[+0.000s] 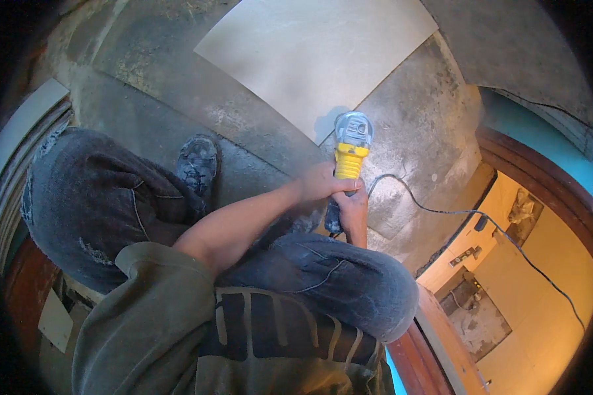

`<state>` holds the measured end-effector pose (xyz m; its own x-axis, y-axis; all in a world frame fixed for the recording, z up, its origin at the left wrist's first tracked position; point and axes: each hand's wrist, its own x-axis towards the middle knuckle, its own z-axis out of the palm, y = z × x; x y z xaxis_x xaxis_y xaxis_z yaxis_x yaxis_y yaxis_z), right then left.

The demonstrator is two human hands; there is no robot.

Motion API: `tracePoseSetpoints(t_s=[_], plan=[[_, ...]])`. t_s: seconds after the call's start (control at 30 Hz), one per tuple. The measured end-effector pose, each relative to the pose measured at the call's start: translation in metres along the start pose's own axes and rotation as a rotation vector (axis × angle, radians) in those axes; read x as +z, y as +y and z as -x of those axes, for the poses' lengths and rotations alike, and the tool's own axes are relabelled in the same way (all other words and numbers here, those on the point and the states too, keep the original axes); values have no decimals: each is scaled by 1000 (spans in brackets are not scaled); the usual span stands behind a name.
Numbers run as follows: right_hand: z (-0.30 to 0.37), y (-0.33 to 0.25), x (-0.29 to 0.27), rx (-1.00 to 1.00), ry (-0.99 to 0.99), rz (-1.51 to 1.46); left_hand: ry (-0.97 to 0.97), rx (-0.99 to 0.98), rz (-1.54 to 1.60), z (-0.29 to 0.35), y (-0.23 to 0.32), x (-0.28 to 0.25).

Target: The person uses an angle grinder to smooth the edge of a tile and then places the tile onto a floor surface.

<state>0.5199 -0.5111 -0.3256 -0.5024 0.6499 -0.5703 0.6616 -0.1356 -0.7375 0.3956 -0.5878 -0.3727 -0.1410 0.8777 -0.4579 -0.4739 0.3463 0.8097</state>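
Observation:
A yellow angle grinder [351,158] with a silver head is held out in front of me, its head at the near corner of a large pale tile [310,59]. My left hand [323,182] wraps round the yellow body from the left. Just below it, my right hand [354,207] is closed round the dark rear part of the grinder. Whether the disc touches the tile is hidden under the head. A black cord [441,211] shows to the right of the grinder and runs off to the right.
Dusty grey slabs [428,112] lie around and under the pale tile. My dusty shoe [197,166] stands left of it. At the right are a brown door frame [534,168] and a yellow-lit floor with a spirit level [468,255]. Stacked strips [26,145] line the left side.

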Motion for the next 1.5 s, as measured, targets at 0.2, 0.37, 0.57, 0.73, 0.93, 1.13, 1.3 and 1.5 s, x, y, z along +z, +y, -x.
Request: tracePoseSetpoints(t_s=[0.2,0.37,0.57,0.73,0.93,1.13,1.3,1.5], plan=[[-1,2,-1,-3,-11,46,23,21,-10,-7,-14,4],[-10,6,-10,-40,-1,107,7,31,-47,-21,-18,6],[-3,-10,-16,32,19,-62,-15,5,-129,-25,3,13],[1,-17,-40,83,27,-163,-10,-18,-194,-39,20,36],[-3,12,-63,15,30,-309,-4,-12,-447,-71,-9,59],[1,25,-101,-17,-19,-286,-172,252,-664,-61,15,88],[4,22,-107,-7,-49,-215,-99,201,-701,-64,12,94],[5,24,-105,-15,10,-228,39,-50,-436,-55,40,104]])
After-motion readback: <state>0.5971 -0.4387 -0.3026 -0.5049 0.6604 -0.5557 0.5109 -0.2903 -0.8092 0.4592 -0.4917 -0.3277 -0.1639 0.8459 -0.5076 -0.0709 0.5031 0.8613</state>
